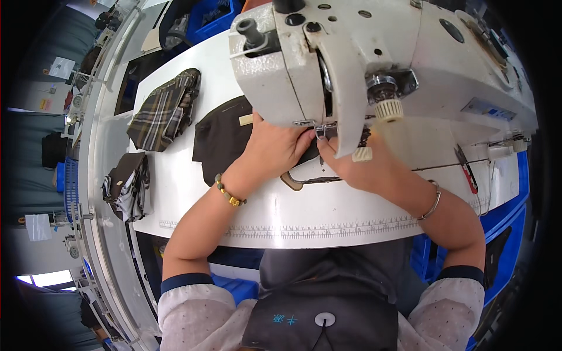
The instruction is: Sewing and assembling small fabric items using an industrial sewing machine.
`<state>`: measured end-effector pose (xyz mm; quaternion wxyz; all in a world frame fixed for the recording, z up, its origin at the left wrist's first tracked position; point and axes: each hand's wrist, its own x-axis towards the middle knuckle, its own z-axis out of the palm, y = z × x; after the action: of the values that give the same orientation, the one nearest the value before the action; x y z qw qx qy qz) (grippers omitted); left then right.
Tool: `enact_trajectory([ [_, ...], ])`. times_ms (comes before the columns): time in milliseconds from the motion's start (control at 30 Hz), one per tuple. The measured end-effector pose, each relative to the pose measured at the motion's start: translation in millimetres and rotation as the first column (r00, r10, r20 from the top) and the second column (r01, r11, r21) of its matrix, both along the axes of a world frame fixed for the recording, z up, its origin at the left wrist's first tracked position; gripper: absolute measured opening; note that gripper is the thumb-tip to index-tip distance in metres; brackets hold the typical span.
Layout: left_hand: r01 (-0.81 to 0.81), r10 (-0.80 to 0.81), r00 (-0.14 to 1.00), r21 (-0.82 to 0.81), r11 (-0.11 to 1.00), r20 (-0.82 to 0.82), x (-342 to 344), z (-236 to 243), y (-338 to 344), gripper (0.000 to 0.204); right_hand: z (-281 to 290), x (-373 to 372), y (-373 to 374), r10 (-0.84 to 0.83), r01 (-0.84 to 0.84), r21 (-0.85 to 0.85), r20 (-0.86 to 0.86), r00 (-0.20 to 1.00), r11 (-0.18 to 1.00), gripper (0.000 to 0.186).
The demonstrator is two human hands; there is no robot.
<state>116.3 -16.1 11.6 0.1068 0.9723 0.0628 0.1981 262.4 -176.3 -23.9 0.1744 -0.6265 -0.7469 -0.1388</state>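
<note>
A dark brown fabric piece [225,140] with a small cream tag lies on the white table, its right end running under the head of a white sewing machine [386,41]. My left hand [272,149] rests over that end, thumb and fingers closed on the cloth beside the presser foot [325,130]. From the other side my right hand [366,167] reaches in, fingertips pinched together close to the foot. What those fingertips hold is hidden by the hand and the machine. Part of the machine head covers the fingers of both hands.
Folded plaid fabric pieces [165,111] lie at the left, with another bundle [127,187] at the table's left edge. Red-handled thread snips [467,169] lie at the right. A ruler strip [293,232] runs along the front edge. Blue bins [213,17] stand behind.
</note>
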Motion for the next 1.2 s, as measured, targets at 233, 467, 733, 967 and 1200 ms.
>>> enact_trajectory([
  [233, 0.025, -0.025, 0.997, -0.004, 1.0, -0.066, 0, -2, 1, 0.018, 12, -4, -8, 0.05, -0.049, -0.022, 0.056, 0.997, 0.999, 0.038],
  [467, 0.002, -0.011, 0.997, -0.118, 0.993, -0.07, -7, -5, 13, 0.027, 14, -9, -12, 0.047, -0.047, -0.018, 0.009, 0.999, 0.999, 0.038],
  [733, 0.161, -0.161, 0.987, -0.029, 0.986, 0.011, -34, 2, -15, 0.021, 15, -12, -19, 0.052, -0.055, -0.045, -0.064, 0.997, 0.997, 0.038],
  [967, 0.156, -0.156, 0.987, 0.034, 0.987, -0.026, -28, 6, -6, 0.023, 13, -10, -19, 0.064, -0.067, -0.026, -0.096, 0.993, 0.997, 0.038],
  [1200, 0.068, -0.066, 0.997, 0.055, 0.996, -0.043, -24, 13, -10, 0.022, 13, -8, -17, 0.076, -0.077, -0.003, -0.096, 0.992, 0.997, 0.036],
])
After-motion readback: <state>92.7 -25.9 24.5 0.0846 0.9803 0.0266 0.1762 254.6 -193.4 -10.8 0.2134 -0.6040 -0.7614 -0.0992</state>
